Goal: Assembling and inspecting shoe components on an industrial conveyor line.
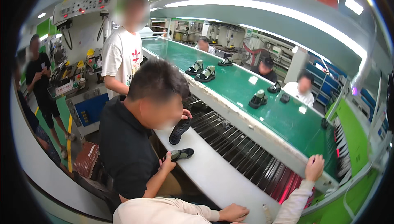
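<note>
My left hand (234, 213) rests loosely closed on the white work surface (213, 168), with no object showing in it. Further right and higher, my right hand (314, 167) is closed over the pale edge of the green conveyor belt (283, 129). Beside me on the left sits a co-worker in a black shirt (127, 142). One of their hands holds a black shoe (179, 131) sole-up or tilted; the other grips a grey-green and black shoe (181, 154) just above the white surface.
Several shoes (205, 74) ride on the belt. Metal rollers (234, 142) lie between belt and white surface, with red light at their near end. A standing person in a white T-shirt (123, 56) is at the left; seated people (299, 90) line the belt's far side. Green machine panels (353, 142) rise at right.
</note>
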A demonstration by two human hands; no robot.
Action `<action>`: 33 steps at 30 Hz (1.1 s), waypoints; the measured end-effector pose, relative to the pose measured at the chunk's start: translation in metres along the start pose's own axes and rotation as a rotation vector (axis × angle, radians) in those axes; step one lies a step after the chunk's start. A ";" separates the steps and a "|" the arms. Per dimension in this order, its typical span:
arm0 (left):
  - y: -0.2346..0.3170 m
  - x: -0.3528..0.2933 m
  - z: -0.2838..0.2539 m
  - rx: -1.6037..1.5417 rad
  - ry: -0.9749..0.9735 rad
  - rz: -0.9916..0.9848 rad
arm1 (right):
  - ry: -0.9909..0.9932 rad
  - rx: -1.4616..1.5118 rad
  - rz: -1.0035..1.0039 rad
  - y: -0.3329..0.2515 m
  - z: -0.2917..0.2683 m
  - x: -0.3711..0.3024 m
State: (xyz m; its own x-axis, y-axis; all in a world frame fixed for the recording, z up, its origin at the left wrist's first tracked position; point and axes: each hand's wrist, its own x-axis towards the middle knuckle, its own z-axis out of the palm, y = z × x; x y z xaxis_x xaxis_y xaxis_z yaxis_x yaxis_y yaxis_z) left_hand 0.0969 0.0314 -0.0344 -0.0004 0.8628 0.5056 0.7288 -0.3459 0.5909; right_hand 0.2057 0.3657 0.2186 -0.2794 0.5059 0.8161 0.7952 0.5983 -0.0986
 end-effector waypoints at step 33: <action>0.010 0.000 -0.020 0.055 0.087 -0.130 | 0.188 0.064 -0.007 -0.022 -0.005 -0.009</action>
State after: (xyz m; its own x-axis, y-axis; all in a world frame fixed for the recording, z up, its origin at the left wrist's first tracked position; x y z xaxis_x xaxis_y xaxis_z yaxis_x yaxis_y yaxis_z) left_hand 0.0908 0.0203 -0.0159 -0.1549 0.8627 0.4814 0.7554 -0.2106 0.6205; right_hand 0.1936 0.3445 0.2164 -0.1745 0.3807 0.9081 0.7561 0.6426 -0.1241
